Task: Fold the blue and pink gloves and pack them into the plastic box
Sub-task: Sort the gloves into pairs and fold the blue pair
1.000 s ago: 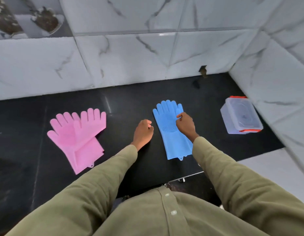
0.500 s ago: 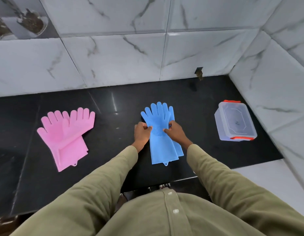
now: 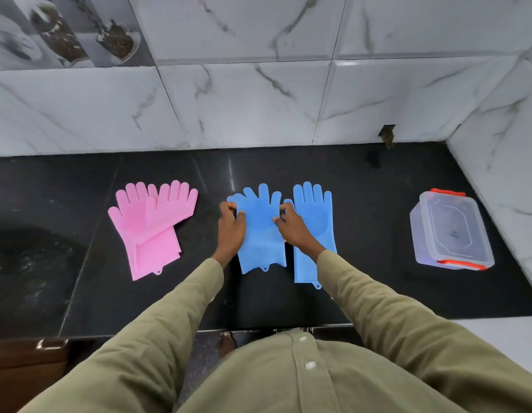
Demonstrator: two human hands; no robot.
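Two blue gloves lie flat on the black worktop (image 3: 378,204), side by side with their fingers pointing toward the tiled wall (image 3: 243,105). The left blue glove (image 3: 260,234) shows a patch of small bristles on its palm and a little hanging tab at the cuff. The left hand (image 3: 230,231) pinches its left edge near the thumb, fingers curled on the rubber. The right hand (image 3: 294,229) pinches its right edge in the same way. The right blue glove (image 3: 313,210) lies just beside it, partly hidden under the right wrist and olive sleeve (image 3: 378,308); whether the two gloves touch cannot be told.

The pink gloves (image 3: 153,228) lie well apart to the left, one stacked askew on the other, fingers spread toward the wall, a tab at the cuff.

The plastic box (image 3: 451,231) stands at the far right of the worktop, near the side wall, clear with its lid on and orange clips at the two ends. A small dark mark sits at the foot of the back wall. Patterned tiles fill the top left corner.
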